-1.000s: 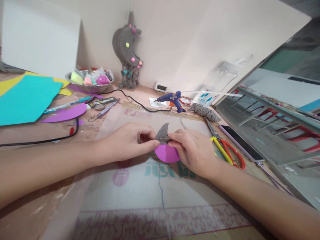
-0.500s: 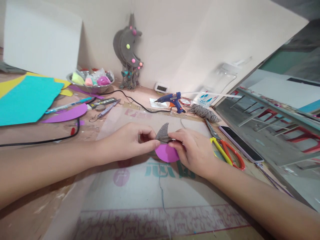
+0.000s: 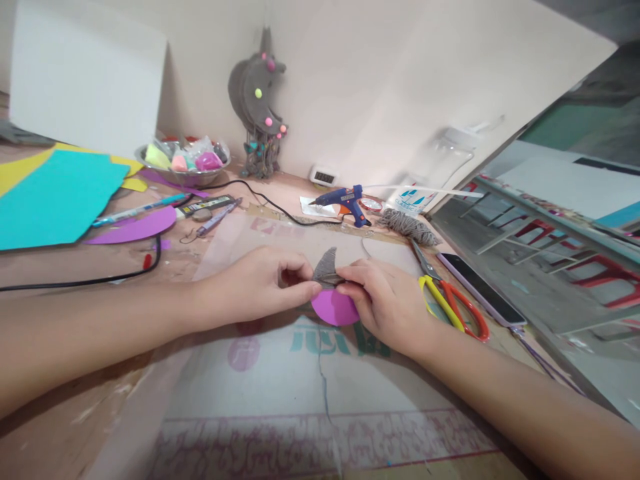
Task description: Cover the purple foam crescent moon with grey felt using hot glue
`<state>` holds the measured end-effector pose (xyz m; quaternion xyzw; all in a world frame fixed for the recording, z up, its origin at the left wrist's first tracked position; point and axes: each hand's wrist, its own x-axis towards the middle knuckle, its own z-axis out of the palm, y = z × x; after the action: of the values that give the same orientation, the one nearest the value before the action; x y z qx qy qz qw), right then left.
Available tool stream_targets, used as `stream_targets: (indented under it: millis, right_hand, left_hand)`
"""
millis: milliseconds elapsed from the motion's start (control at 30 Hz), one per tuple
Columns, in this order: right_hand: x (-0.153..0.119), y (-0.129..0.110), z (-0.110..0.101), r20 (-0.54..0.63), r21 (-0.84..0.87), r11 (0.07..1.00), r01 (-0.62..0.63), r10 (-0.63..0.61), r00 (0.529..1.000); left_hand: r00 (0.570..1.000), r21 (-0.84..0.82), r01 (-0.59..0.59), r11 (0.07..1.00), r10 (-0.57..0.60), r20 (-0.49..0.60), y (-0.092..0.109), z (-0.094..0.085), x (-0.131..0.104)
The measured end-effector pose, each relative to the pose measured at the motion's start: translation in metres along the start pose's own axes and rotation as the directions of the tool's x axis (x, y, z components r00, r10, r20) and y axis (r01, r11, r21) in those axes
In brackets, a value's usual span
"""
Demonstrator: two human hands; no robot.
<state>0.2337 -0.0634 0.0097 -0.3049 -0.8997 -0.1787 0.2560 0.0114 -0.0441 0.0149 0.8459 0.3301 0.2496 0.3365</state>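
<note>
Between both hands is a purple paper piece (image 3: 335,308) with a rounded lower edge, its upper part covered with grey yarn (image 3: 327,265) that rises to a curved point. My left hand (image 3: 273,277) pinches its left side between thumb and forefinger. On the right side, my right hand (image 3: 380,293) grips the same piece, fingertips pressed on the yarn. Part of the piece is hidden behind the fingers. Both hands are just above a printed cardboard sheet (image 3: 280,387).
A blue glue gun (image 3: 345,199) lies behind the hands, its black cord (image 3: 265,200) running left. Grey yarn bundle (image 3: 410,227), scissors (image 3: 453,307) and a phone (image 3: 483,288) lie right. Left are turquoise sheet (image 3: 60,197), purple scrap (image 3: 140,227) and a metal bowl (image 3: 180,177).
Almost nothing differs. Both hands keep their grip on the yarn-covered purple piece, and the whole view has shifted very slightly.
</note>
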Motion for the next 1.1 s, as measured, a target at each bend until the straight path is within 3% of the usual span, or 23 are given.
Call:
stream_targets:
  millis: [667,800,933,1100]
  right_hand:
    - [-0.0002,-0.0018,0.0005,0.003,0.021,1.000,0.018,-0.018,1.000]
    - [0.0002,-0.0032,-0.0011,0.017,0.075,0.990,-0.117,0.116,0.993]
    - [-0.0001,-0.0014,-0.0007,0.089,0.181,0.937,-0.297,0.285,0.954]
    - [0.0002,0.0001,0.0014,0.183,0.342,0.876,-0.341,0.294,0.938]
  left_hand:
    - [1.000,-0.016,0.006,1.000,-0.005,0.024,-0.0027,0.0007,0.0011]
    - [0.999,-0.064,0.020,0.998,-0.018,0.027,-0.0035,0.0011,0.0014]
    - [0.998,-0.101,0.062,0.993,-0.059,0.031,-0.0022,0.0005,0.0020]
    - [0.998,-0.107,0.051,0.993,-0.047,0.043,-0.0035,0.0005,0.0028]
